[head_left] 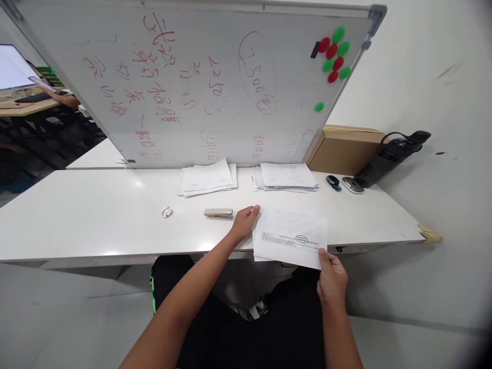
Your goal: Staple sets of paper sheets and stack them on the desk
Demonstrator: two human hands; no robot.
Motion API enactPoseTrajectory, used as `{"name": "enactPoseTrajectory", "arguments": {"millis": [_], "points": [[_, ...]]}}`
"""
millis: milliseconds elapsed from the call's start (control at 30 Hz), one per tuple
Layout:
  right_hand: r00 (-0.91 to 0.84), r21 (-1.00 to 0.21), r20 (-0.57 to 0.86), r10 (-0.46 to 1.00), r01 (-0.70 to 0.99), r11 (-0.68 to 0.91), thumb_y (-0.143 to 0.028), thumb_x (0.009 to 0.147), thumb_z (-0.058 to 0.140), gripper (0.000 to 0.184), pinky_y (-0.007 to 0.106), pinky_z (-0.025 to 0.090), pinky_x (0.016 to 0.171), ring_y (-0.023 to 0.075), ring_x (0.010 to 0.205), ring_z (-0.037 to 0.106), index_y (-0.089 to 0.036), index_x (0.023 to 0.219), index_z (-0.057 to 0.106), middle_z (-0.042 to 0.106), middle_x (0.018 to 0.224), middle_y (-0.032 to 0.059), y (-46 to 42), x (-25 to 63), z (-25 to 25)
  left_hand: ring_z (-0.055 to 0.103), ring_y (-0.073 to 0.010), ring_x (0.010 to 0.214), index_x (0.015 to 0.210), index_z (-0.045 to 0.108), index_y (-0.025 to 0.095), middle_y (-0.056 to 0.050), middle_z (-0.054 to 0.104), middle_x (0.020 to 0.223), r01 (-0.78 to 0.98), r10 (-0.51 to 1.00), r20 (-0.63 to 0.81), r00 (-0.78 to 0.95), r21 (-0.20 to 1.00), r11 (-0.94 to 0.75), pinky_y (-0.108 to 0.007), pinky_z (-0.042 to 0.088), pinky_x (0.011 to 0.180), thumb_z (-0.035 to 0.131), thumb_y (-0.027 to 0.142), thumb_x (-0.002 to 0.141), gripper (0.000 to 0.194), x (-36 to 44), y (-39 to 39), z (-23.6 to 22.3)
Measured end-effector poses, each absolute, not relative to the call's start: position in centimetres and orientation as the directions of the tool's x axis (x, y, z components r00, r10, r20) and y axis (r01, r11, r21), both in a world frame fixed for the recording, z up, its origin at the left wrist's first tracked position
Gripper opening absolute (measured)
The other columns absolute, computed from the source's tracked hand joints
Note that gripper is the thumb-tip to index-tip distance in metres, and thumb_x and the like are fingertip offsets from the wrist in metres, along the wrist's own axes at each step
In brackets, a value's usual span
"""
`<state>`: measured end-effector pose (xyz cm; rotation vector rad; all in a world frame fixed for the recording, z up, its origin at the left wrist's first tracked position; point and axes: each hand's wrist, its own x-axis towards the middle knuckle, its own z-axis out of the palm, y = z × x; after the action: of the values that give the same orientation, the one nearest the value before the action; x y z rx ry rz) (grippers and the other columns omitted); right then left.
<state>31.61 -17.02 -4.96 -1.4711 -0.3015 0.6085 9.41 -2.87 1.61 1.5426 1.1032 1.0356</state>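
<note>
My left hand [245, 223] grips the left edge of some printed paper sheets [290, 238], thumb on top. At their lower right corner my right hand [332, 277] pinches the same sheets. The sheets are slightly out of line with each other and overhang the table's front edge; a small oval mark shows in the print. Just left of my left hand lies a beige stapler [218, 212]. Behind the hands are two paper stacks, a left stack [209, 177] and a right stack [288, 175], both with uneven edges.
A whiteboard [223, 118] with red writing and round magnets stands behind the white table [96, 215]. To the right are a cardboard box [342, 151], a black bottle [388, 161], a mouse [352, 185] and a dark watch [333, 182]. A small white ring-shaped item [166, 211] lies left.
</note>
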Motion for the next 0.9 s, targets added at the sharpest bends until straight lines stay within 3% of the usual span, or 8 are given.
{"name": "enactPoseTrajectory", "arguments": {"millis": [200,300,433,567,633,700,767,900], "points": [[0.781,-0.992,-0.105,0.616,-0.121,-0.015,-0.053,0.063,0.075,0.041,0.03,0.05,0.07,0.0158,0.07,0.06,-0.016,0.078,0.063,0.066,0.075,0.0015,-16.1,31.3,-3.5,0.057,-0.0199,0.074,0.082,0.066,0.016,-0.005,0.066,0.08,0.176,0.958,-0.019,0.286,0.984,-0.034,-0.028,0.042,0.065,0.06,0.056,0.078,0.041,9.3,-3.2,1.8],[0.675,-0.973,-0.011,0.738,0.164,-0.165,-0.054,0.072,0.066,0.042,0.037,0.049,0.077,0.0222,0.081,0.062,-0.017,0.091,0.065,0.069,0.087,0.0064,-15.2,31.7,-1.7,0.061,-0.0249,0.085,0.088,0.069,0.017,-0.007,0.07,0.09,0.208,0.961,-0.01,0.275,0.977,-0.049,-0.03,0.045,0.07,0.062,0.052,0.078,0.038,9.5,-3.2,1.6],[0.498,-0.689,0.258,0.828,0.695,-0.203,-0.047,0.08,0.057,0.056,0.049,0.039,0.095,0.0334,0.115,0.05,-0.017,0.127,0.052,0.056,0.127,0.0152,-11.1,31.9,0.9,0.062,-0.0265,0.09,0.093,0.07,0.018,-0.006,0.072,0.094,0.25,0.966,0.038,0.255,0.963,-0.104,-0.033,0.045,0.076,0.059,0.05,0.08,0.036,9.7,-3.2,1.5],[0.191,-0.421,0.482,0.855,0.906,0.035,-0.031,0.09,0.042,0.049,0.045,0.031,0.104,0.0284,0.129,0.038,-0.015,0.136,0.042,0.047,0.138,0.015,-3.9,30.6,3.2,0.062,-0.0255,0.09,0.092,0.07,0.018,-0.005,0.072,0.095,0.265,0.957,0.077,0.28,0.952,-0.154,-0.032,0.046,0.077,0.057,0.049,0.081,0.035,9.8,-3.2,1.4],[-0.007,-0.266,0.415,0.91,0.955,0.129,-0.023,0.092,0.038,0.045,0.043,0.028,0.106,0.0264,0.131,0.035,-0.015,0.135,0.043,0.045,0.141,0.0145,-0.2,29.6,4.0,0.062,-0.0248,0.091,0.091,0.07,0.018,-0.004,0.072,0.095,0.269,0.953,0.102,0.286,0.946,-0.182,-0.032,0.047,0.077,0.057,0.048,0.081,0.034,9.8,-3.2,1.3],[-0.158,-0.134,0.235,0.959,0.972,0.193,-0.019,0.092,0.037,0.046,0.041,0.03,0.104,0.0254,0.132,0.035,-0.015,0.137,0.041,0.042,0.143,0.0142,3.0,28.7,4.5,0.062,-0.024,0.089,0.091,0.07,0.018,-0.004,0.072,0.092,0.284,0.952,0.122,0.279,0.937,-0.204,-0.032,0.047,0.077,0.057,0.047,0.082,0.033,9.9,-3.0,1.1],[-0.203,-0.069,0.105,0.973,0.975,0.211,-0.017,0.092,0.037,0.046,0.04,0.033,0.1,0.0258,0.13,0.036,-0.015,0.137,0.04,0.042,0.143,0.0153,5.4,28.2,4.6,0.062,-0.0235,0.087,0.091,0.07,0.018,-0.004,0.072,0.09,0.298,0.955,0.135,0.266,0.93,-0.214,-0.032,0.047,0.077,0.055,0.047,0.083,0.034,10.0,-2.9,0.9],[-0.175,-0.037,0.057,0.983,0.983,0.177,-0.016,0.092,0.036,0.038,0.041,0.037,0.093,0.0279,0.122,0.045,-0.012,0.128,0.049,0.049,0.135,0.0198,7.8,28.1,4.2,0.063,-0.0239,0.087,0.094,0.07,0.018,-0.005,0.072,0.091,0.311,0.956,0.136,0.26,0.926,-0.216,-0.033,0.048,0.077,0.054,0.049,0.083,0.037,10.0,-2.7,0.5]]}}
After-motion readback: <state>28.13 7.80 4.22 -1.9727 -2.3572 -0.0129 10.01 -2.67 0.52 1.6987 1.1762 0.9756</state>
